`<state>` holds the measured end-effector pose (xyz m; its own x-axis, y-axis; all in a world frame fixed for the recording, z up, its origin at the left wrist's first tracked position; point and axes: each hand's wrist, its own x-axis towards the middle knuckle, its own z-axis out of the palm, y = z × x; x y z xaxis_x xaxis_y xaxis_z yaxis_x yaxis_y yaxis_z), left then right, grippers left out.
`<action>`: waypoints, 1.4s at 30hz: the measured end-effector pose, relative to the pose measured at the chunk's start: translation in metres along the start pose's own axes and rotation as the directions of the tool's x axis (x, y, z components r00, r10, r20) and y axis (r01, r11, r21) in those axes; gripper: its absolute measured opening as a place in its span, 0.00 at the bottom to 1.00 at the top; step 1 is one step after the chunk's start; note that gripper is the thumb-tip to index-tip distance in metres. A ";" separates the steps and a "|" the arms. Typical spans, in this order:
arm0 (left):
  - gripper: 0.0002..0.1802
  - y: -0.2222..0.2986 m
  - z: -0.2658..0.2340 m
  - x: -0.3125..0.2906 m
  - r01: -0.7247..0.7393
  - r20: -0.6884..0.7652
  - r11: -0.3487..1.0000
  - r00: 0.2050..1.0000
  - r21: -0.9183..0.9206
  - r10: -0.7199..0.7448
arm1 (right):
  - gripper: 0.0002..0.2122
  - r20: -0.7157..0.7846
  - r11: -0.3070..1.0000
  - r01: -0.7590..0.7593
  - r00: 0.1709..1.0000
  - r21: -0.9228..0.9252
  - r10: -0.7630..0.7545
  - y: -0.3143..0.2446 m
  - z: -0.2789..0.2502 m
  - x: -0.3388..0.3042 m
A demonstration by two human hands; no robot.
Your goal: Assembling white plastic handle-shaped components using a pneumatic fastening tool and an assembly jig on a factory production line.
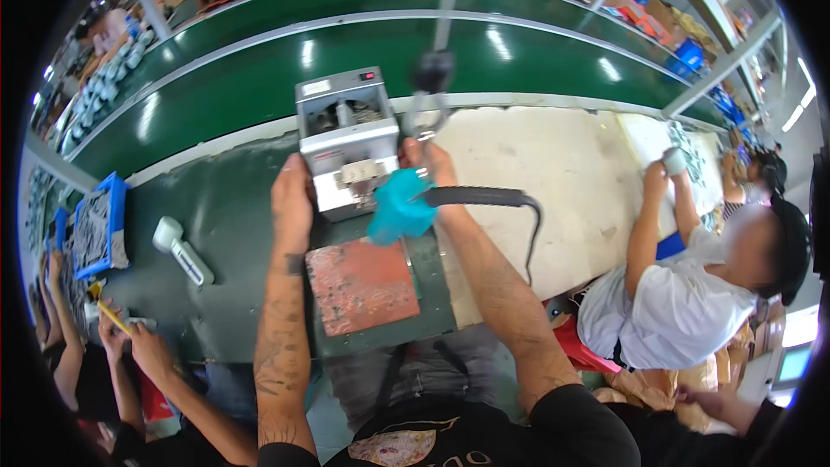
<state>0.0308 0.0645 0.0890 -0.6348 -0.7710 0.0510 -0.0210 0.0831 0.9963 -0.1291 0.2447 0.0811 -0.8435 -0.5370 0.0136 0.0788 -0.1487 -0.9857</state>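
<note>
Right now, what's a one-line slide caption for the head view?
Left hand and right hand flank a grey machine on a green table, with a blurred teal tool and red mat nearby.

Both arms extended forward from the lower edge, hands apart, roughly level. Left forearm point(278, 337) runs almost straight up the view, dark tattoo marks along it, plus a dark patch near the wrist point(295, 265). Left hand point(292, 195) points forward, in line with the forearm. Right forearm point(497, 281) slants inward, lower right to upper left, also tattooed. Right hand point(443, 166) turned inward, partly hidden; finger closure on both hard to call from here.
</note>
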 end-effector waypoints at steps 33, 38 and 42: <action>0.35 -0.010 -0.007 0.002 -0.127 0.022 0.992 0.992 0.021 0.127 | 0.15 0.053 0.925 0.339 0.941 -0.172 -0.335 -0.010 0.003 -0.017; 0.35 -0.010 -0.005 0.003 -0.135 0.018 0.984 0.991 0.119 0.134 | 0.17 0.073 0.934 0.296 0.955 -0.200 -0.287 -0.018 -0.002 -0.020; 0.35 -0.018 -0.006 0.009 -0.149 0.026 0.981 0.989 0.124 0.146 | 0.16 0.070 0.922 0.327 0.945 -0.206 -0.320 -0.017 -0.004 -0.019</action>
<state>0.0304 0.0521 0.0718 -0.6508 -0.7339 0.1946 -0.0220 0.2744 0.9614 -0.1165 0.2610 0.0969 -0.7853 -0.5177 0.3397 -0.3127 -0.1420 -0.9392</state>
